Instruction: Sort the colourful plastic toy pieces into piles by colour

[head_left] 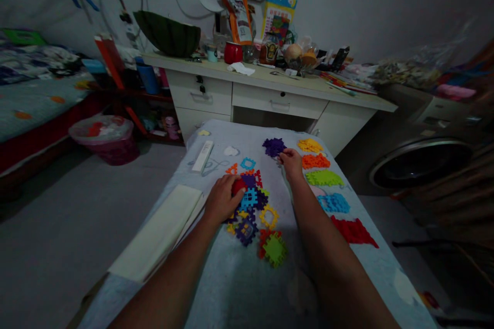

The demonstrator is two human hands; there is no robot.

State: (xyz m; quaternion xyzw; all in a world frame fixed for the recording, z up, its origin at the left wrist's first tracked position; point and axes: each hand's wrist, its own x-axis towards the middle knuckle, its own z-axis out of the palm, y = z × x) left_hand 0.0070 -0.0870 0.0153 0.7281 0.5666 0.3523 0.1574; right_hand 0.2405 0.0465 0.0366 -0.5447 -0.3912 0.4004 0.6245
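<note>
My left hand rests at the left side of a mixed heap of toothed plastic building pieces, its thumb and fingers closed around a red piece. Blue, purple, yellow and orange pieces lie under and beside it. A green square piece is at the heap's near end. My right hand is at the near right edge of a purple pile, fingertips pinched together; what they hold, if anything, is too small to tell. To its right, sorted piles of yellow, orange, green, blue and red pieces form a column.
A cloth covers the low table. On its left side lie a long white box and a small white box. Beyond stands a white desk with clutter on top. A washing machine is at right, a pink bin at left.
</note>
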